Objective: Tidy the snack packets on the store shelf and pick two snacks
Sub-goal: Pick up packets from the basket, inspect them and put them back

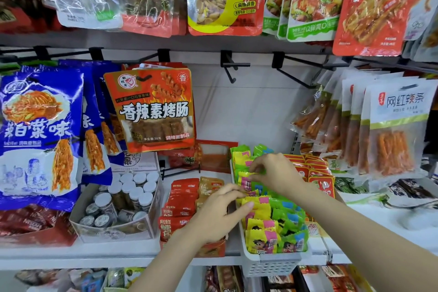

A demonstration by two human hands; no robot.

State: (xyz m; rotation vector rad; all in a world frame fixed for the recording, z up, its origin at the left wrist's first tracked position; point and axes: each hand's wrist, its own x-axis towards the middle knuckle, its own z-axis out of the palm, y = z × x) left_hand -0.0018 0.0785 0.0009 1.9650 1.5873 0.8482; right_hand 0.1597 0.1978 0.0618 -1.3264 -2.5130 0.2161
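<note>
Both hands were found working inside the white slotted basket (272, 265) that stood at the front edge of the store shelf (118, 252), and the relation governing the next move was the run of the yellow and green snack packets (275, 225) in it: they stood on edge in two files, one yellow and one green, whose long axis ran from the basket's front wall back toward the shelf's rear panel. The left hand (220, 216) lay at the basket's left wall, about midway along the yellow file, with thumb and forefinger closed in a pinch on the top edge of a yellow packet (246, 197); the remaining fingers were loosely curled. The right hand (275, 173) was further back and slightly to the right, its fingertips drawn together on a packet at the rear of the files (whether it held that packet or merely pressed on it could not be settled, as the fingers covered the contact). The packets therefore lay directly under and forward of both hands, the front ones nearest the person and untouched. The left hand was judged the nearer to the front, untidied portion. Red packets (182, 199) lay just left of the basket, apart from either hand.
</note>
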